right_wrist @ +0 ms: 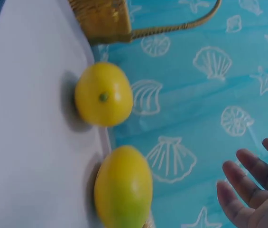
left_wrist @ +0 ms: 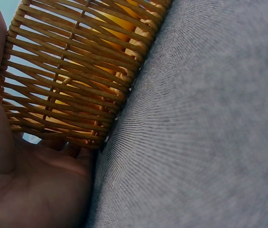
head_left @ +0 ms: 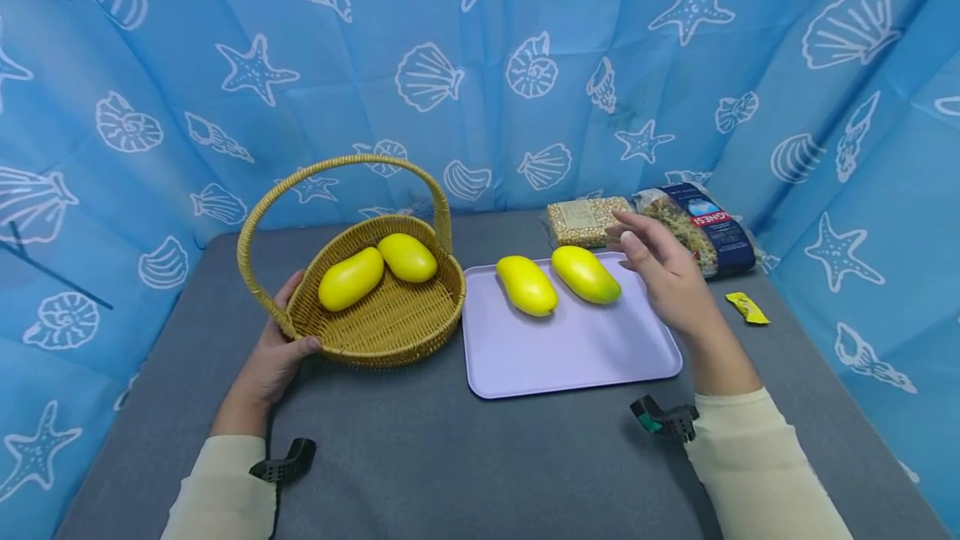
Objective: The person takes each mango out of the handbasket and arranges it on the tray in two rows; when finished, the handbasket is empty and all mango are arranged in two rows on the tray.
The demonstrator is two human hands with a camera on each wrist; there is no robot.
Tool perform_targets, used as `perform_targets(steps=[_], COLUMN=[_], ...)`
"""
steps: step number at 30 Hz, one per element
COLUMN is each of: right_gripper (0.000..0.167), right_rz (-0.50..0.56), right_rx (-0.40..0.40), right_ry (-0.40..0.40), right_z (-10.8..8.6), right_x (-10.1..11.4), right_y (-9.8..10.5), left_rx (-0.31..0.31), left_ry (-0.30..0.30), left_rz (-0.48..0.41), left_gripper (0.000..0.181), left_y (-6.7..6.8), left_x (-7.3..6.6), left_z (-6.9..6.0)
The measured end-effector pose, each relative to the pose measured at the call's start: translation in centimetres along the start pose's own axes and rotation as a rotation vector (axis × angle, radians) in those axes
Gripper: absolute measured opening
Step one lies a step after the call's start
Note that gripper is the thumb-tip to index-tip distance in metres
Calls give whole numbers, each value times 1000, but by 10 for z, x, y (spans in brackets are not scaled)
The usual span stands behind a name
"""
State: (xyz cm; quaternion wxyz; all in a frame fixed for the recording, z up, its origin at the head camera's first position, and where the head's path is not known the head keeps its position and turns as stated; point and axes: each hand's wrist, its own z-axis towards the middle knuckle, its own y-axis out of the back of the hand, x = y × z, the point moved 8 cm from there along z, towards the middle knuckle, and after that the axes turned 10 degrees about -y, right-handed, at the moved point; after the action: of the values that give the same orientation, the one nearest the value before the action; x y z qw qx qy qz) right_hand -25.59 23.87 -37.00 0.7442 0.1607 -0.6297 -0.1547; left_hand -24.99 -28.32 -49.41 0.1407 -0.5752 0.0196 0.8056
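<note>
Left mango and right mango lie near each other on lilac tray; rounded and smooth-looking, might roll if nudged. Two more mangoes in wicker basket, which could tip if left hand pulls its rim; left fingers curl round its side. Right hand raised by tray's right edge, fingers loosely spread, nothing held.
</note>
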Motion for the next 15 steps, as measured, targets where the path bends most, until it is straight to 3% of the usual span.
perform_targets(steps=[8, 15], right_gripper=[49, 58], right_rz=[221, 433], right_rx=[109, 276], right_ry=[97, 178], right_z=[-12, -20], right_x=[29, 47], right_y=[-16, -38], left_rx=[1, 2], left_ry=[0, -5], left_rz=[7, 8], left_gripper=[100, 100], left_y=[2, 2], left_x=[0, 1], left_z=[0, 1])
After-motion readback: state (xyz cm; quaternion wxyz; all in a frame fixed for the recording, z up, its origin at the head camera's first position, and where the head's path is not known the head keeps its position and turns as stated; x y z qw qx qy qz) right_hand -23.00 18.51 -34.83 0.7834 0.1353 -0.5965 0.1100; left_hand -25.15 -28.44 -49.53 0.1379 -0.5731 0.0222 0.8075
